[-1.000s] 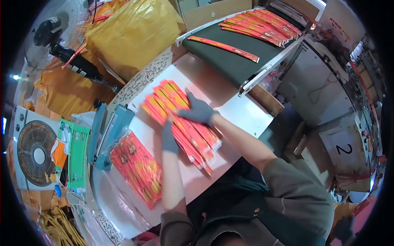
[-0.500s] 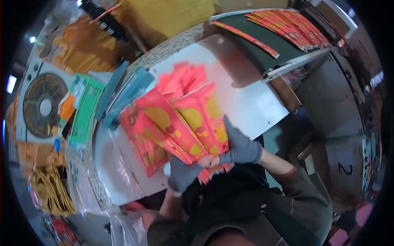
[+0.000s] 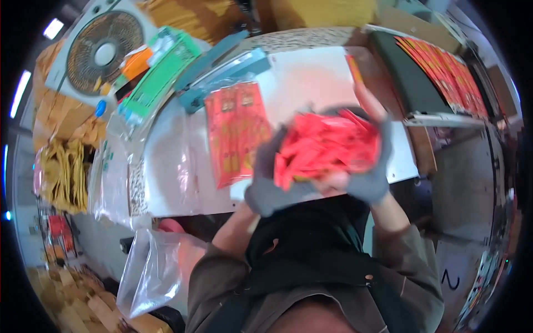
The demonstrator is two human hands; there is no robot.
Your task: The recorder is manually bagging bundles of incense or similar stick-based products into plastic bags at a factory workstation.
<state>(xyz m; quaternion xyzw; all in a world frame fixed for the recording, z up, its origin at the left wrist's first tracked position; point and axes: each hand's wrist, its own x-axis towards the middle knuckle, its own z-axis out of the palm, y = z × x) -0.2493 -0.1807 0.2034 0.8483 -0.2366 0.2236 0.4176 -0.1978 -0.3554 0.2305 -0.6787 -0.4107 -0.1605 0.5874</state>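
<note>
Both my hands wear grey gloves with bare fingertips. Between them a bundle of red packets [image 3: 327, 145] stands on end, its crimped ends toward me. My left hand [image 3: 266, 180] wraps the bundle's left side, and my right hand [image 3: 377, 172] closes round its right side; the thumbs meet at the front. A finger of the right hand points away, close to a single red-yellow packet [image 3: 353, 67] beyond it. Left of the bundle, a clear bag filled with red packets [image 3: 236, 133] lies flat on the white table [image 3: 305, 66]. Motion blurs the hands somewhat.
A dark green conveyor belt [image 3: 402, 77] at the far right carries a row of red packets [image 3: 444, 69]. A blue-grey bag sealer [image 3: 222, 77], a green tray [image 3: 161, 72] and a fan [image 3: 105, 53] stand left. Clear plastic bags [image 3: 161, 266] hang at the front left edge.
The bundle has turned from lying fanned with its printed sides showing to standing on end. My hands have moved from its lower end to its two sides. The view has shifted.
</note>
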